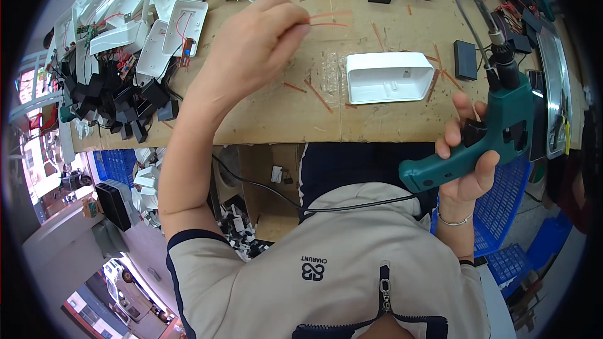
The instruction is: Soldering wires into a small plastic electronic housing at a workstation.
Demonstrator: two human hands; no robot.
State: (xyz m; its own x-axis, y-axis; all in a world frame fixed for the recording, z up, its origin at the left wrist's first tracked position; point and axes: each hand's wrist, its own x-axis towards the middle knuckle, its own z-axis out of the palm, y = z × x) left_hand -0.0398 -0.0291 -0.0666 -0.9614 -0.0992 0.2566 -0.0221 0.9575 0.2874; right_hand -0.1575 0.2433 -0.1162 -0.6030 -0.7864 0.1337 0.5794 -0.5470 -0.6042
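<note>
My left hand [260, 44] is raised over the table on the left, its thumb and forefinger pinched together. From the fingertips a thin red strip [329, 24] sticks out to the right; it could be a wire, and a blurred orange streak shows just above it. My right hand [465, 144] grips a green soldering gun [510, 110] with a black trigger, its barrel toward the far side and its grip toward my body. Between the hands, a white plastic case [389, 91] lies open side up on the table, touched by neither hand.
White casings [132, 6] and dark blocks with wires [119, 100] crowd the left. A black block [465, 60] lies beside the gun. Reddish strips [319, 96] are scattered on the cardboard-coloured tabletop [270, 119]. A black cable [352, 208] crosses my lap; a blue basket [496, 207] stands right.
</note>
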